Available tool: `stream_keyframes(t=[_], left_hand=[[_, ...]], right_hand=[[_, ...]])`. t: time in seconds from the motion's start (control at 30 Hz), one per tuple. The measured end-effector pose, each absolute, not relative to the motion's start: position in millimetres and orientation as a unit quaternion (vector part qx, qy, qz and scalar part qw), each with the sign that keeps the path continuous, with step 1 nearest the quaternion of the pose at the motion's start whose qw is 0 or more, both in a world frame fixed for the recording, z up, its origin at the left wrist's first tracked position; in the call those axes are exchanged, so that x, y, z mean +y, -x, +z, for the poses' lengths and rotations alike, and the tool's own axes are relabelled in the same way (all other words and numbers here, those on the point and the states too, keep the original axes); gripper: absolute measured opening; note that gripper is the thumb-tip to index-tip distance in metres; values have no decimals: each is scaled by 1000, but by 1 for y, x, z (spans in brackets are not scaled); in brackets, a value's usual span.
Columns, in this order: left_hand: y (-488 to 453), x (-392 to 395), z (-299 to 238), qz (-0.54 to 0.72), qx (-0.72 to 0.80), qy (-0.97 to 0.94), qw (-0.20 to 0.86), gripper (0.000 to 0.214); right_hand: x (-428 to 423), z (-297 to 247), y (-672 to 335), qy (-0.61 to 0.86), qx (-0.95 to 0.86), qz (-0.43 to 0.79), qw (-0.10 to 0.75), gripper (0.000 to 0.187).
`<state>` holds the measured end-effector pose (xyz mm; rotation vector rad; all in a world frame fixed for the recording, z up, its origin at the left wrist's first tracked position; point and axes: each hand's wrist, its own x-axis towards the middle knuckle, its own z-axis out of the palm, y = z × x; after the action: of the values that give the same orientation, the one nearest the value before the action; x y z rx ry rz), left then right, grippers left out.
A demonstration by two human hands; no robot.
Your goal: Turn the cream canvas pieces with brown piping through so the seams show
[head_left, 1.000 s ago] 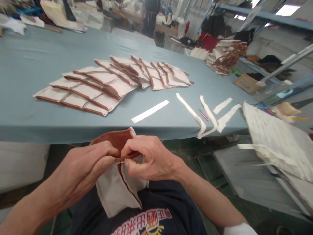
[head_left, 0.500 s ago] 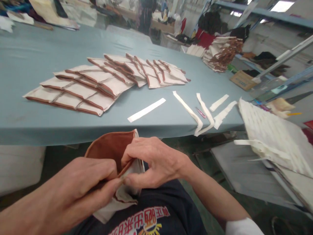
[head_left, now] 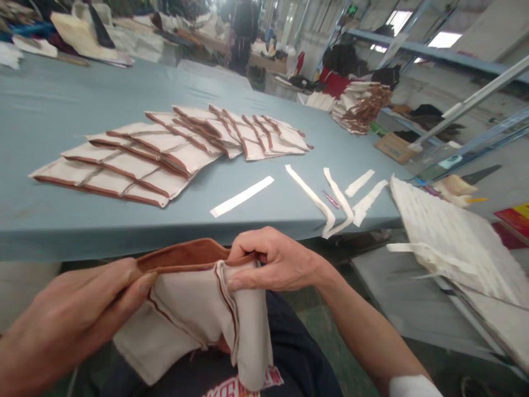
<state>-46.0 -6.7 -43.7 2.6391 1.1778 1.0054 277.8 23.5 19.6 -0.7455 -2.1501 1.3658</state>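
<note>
Between my hands, above my lap, hangs a sewn fabric piece (head_left: 188, 298), off-white outside with raised seams and a brown lining showing along its upper opening. My left hand (head_left: 95, 298) pinches the brown-edged rim at the left. At the right end of the same rim, my right hand (head_left: 273, 262) grips it, thumb on the off-white outside and fingers over the brown inside. The rim is stretched nearly straight between them. On the table beyond, similar flat pieces (head_left: 128, 160) lie overlapped in a fanned row, brown edges showing.
White strips (head_left: 242, 197) lie on the blue-grey table (head_left: 173, 218), a small pink-handled tool (head_left: 331, 200) among them. A stack of brown-and-white pieces (head_left: 361, 107) and a cardboard box (head_left: 397, 146) stand at the far right. Closer in at right is a board (head_left: 446, 237) with white material.
My hands were close together at the rim; now they are apart, with the left further left. The fabric piece has turned and spread, showing its off-white outside and seams.
</note>
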Motion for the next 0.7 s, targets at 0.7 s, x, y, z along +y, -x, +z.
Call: stream_keyframes(t=[0.7], left_hand=[[-32,12,15,349,295,-795,398,23]], right_hand=[[27,19,-265,286,-734,554,271,31]])
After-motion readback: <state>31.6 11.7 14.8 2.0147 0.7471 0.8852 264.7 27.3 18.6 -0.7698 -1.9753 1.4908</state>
